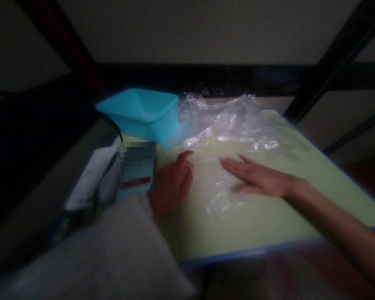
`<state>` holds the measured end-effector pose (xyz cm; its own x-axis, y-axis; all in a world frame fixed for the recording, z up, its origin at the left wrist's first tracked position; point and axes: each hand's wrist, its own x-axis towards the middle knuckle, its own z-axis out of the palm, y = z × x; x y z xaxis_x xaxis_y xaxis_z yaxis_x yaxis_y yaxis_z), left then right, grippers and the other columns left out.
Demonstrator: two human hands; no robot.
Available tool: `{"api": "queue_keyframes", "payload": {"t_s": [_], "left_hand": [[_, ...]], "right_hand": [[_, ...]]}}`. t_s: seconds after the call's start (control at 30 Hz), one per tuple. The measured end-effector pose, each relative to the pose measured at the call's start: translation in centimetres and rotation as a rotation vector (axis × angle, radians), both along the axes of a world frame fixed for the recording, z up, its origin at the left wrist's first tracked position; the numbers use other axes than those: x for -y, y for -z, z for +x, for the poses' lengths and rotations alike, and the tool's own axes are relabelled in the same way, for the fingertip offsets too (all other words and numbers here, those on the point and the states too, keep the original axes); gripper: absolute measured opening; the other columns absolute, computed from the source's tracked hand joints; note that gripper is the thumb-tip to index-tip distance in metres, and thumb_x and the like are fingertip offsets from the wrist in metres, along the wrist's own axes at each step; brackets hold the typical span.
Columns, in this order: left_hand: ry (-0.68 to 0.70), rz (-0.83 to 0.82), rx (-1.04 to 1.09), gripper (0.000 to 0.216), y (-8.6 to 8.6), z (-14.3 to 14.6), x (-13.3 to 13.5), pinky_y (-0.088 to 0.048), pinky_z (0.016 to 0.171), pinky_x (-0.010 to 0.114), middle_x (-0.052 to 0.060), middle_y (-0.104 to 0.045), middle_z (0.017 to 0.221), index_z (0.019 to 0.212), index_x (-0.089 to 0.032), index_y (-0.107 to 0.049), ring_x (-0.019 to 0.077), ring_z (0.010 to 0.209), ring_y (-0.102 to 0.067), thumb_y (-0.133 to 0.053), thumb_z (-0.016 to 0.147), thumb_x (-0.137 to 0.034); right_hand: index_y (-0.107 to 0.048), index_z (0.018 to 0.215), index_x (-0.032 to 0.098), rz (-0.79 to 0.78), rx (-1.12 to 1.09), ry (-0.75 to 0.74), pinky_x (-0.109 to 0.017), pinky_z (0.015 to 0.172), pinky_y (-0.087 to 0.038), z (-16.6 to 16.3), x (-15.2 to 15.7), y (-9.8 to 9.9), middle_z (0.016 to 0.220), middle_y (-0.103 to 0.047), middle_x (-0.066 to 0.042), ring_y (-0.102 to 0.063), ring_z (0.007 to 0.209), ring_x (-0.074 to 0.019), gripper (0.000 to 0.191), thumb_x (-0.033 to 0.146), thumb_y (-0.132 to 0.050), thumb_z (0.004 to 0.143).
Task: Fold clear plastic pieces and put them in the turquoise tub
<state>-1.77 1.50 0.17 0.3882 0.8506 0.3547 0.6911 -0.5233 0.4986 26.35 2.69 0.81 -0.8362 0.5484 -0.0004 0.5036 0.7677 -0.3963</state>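
Note:
My right hand lies flat, fingers stretched out, pressing on a small clear plastic bag spread over the tabletop. At the bag's left edge is my left hand, loosely curled with the index finger reaching out and a gap between the fingers. No object shows in it, though its palm side is partly hidden. Behind both hands, more crumpled clear plastic bags lie in a loose heap. The picture is dim and somewhat blurred.
A turquoise plastic basin stands at the table's back left. Left of my left hand are a blue-green booklet or box with a red strip and a white object with a dark strap. The pale yellow table has a blue edge.

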Motion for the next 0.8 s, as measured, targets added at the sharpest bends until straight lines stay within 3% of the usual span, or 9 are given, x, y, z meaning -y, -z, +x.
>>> {"api": "queue_keyframes", "payload": {"t_s": [0.37, 0.5, 0.63, 0.8], "left_hand": [[-0.015, 0.013, -0.022, 0.039, 0.0, -0.1, -0.1, -0.051, 0.078, 0.036, 0.006, -0.068, 0.092, 0.126, -0.016, -0.037, 0.0193, 0.083, -0.067, -0.038, 0.087, -0.019], [0.029, 0.097, -0.039, 0.039, 0.2, -0.1, 0.1, -0.049, 0.089, 0.042, 0.009, -0.066, 0.109, 0.124, -0.017, -0.042, 0.0232, 0.1, -0.063, -0.043, 0.085, -0.02], [0.167, 0.116, -0.183, 0.051, 0.5, 0.3, 0.3, -0.038, 0.105, 0.043, 0.018, -0.047, 0.138, 0.133, -0.009, -0.037, 0.0273, 0.127, -0.046, -0.046, 0.087, -0.028], [0.291, 0.072, -0.363, 0.069, 1.1, 0.4, 0.3, -0.022, 0.115, 0.042, 0.022, -0.024, 0.151, 0.141, -0.003, -0.024, 0.0271, 0.142, -0.019, -0.046, 0.09, -0.042]], "right_hand": [[-0.004, 0.15, 0.02, 0.04, 0.005, -0.02, -0.053, 0.114, 0.0, 0.3, -0.2, 0.1, 0.155, -0.014, -0.013, -0.012, 0.142, -0.0238, 0.075, 0.053, -0.04, 0.093], [-0.001, 0.15, 0.021, 0.1, -0.045, -0.011, -0.053, 0.114, -0.003, 0.1, 0.0, -0.1, 0.156, -0.01, -0.012, -0.01, 0.143, -0.0242, 0.078, 0.054, -0.041, 0.092], [0.002, 0.15, 0.021, 0.133, -0.022, 0.017, -0.054, 0.114, -0.004, -0.2, 0.2, 0.2, 0.155, -0.009, -0.013, -0.01, 0.142, -0.026, 0.082, 0.056, -0.043, 0.091], [0.006, 0.149, 0.016, 0.129, 0.04, 0.032, -0.053, 0.114, -0.002, -0.4, 0.5, 0.9, 0.155, -0.006, -0.016, -0.007, 0.142, -0.0278, 0.093, 0.063, -0.045, 0.086]]}}
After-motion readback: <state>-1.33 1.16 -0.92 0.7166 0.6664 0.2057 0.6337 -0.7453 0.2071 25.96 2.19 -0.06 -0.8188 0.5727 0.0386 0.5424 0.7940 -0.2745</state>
